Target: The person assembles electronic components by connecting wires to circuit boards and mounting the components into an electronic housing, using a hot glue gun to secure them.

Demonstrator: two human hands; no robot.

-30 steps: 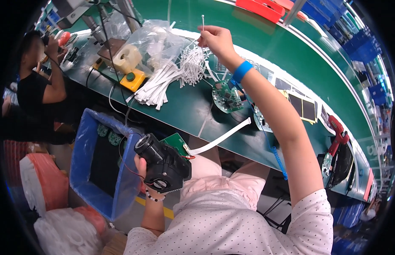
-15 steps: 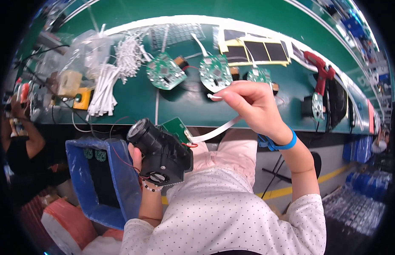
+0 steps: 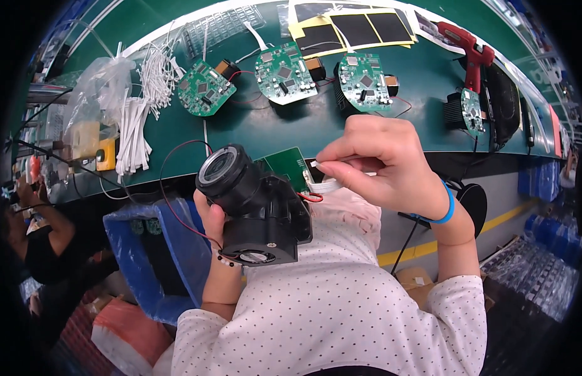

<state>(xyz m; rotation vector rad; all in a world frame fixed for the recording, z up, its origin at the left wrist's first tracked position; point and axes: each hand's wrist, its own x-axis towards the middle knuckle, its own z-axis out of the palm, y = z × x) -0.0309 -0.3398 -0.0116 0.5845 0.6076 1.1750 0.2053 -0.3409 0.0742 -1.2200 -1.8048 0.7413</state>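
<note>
My left hand (image 3: 210, 217) is wrapped round a black lens module (image 3: 262, 216) with a round glass lens at its upper left and a small fan (image 3: 253, 256) underneath. A green circuit board (image 3: 283, 163) sits against the module's far side. From its edge runs a white flat cable (image 3: 325, 187), curving back toward my right hand (image 3: 388, 160). Thumb and forefinger of that hand pinch the cable's small white connector end (image 3: 314, 164), close to the board's right edge. Red wire (image 3: 311, 197) loops beside the cable. Most of my left fingers are hidden behind the module.
Green boards with attached parts (image 3: 206, 88) stand along the bench (image 3: 253, 135). White cable bundles (image 3: 134, 135) lie left, a red glue gun (image 3: 469, 53) right. Beyond the boards are black adhesive sheets (image 3: 353, 31). A blue bin (image 3: 118, 250) stands lower left; a person's arm (image 3: 56, 229) is farther left.
My right hand has brought the cable end down to the board, bending the cable into a tight loop. The module has shifted slightly right, and the head view has moved.
</note>
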